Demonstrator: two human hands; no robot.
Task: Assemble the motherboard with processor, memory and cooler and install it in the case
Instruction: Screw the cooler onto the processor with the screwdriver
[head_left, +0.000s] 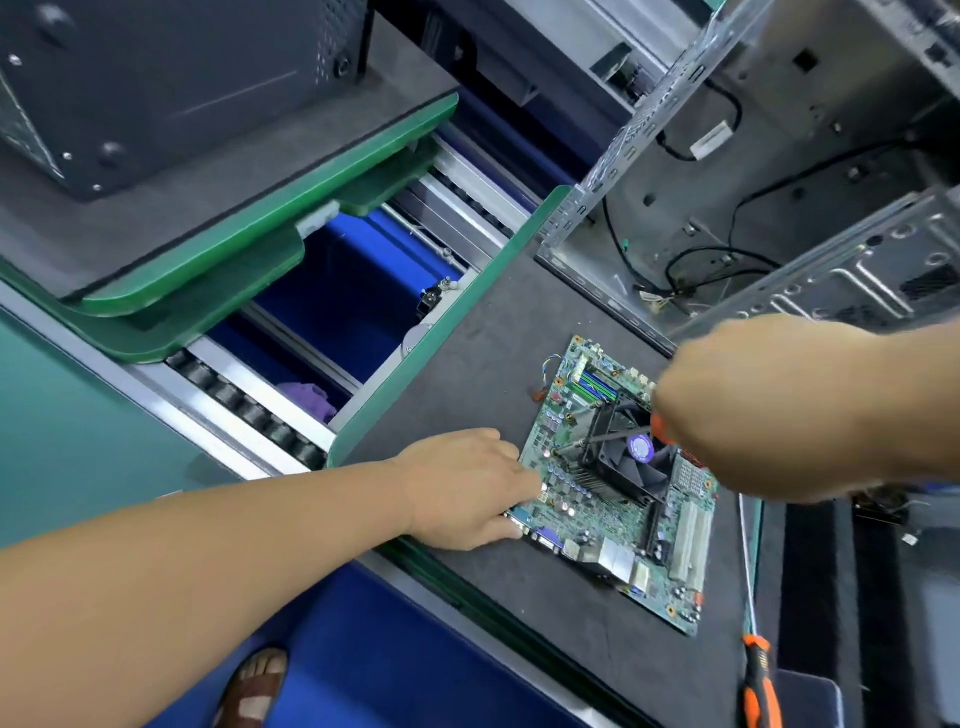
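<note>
right hand blurred, hiding screwdriver handle, case cut off

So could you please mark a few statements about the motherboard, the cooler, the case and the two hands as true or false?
1. The cooler sits on the motherboard. True.
2. The motherboard is already inside the case. False: it lies on the dark mat in front of the open case.
3. The right hand holds a screwdriver over the cooler. True.
4. The left hand is lifted clear of the board. False: it rests on the board's left edge.
5. A second screwdriver lies on the mat. True.
</note>
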